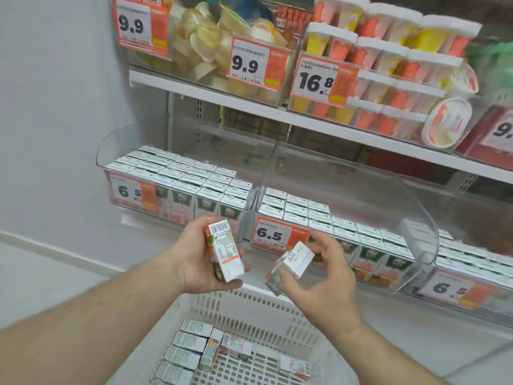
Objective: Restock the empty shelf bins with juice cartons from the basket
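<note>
Two juice cartons were in your hands, held above the white basket (244,304) and in front of the shelf bins. Your left hand (202,259) gripped one carton (225,252) almost upright, barcode end up, fingers curled behind it and thumb at its side. Your right hand (319,270) pinched the second carton (290,263) between thumb and fingertips, tilted so its white top faced you. The two cartons were near each other but apart.

Below your forearms, the basket held more cartons: a row (183,354) packed on their sides along its left wall, a few (236,347) lying loose near the middle, and one (295,365) alone toward the right.

On the lower shelf, the left clear bin (111,154) was packed with cartons (183,173) in tight rows behind a 6.5 price tag (133,191). The middle bin (416,218) was filled along its front and left, with its own 6.5 tag (273,234). A third bin (472,290) at the right also held cartons.

On the upper shelf stood bins of white-lidded cups (388,59) and pale fruit cups (211,48), with tags reading 9.9 (247,63) and 16.8 (316,80).
</note>
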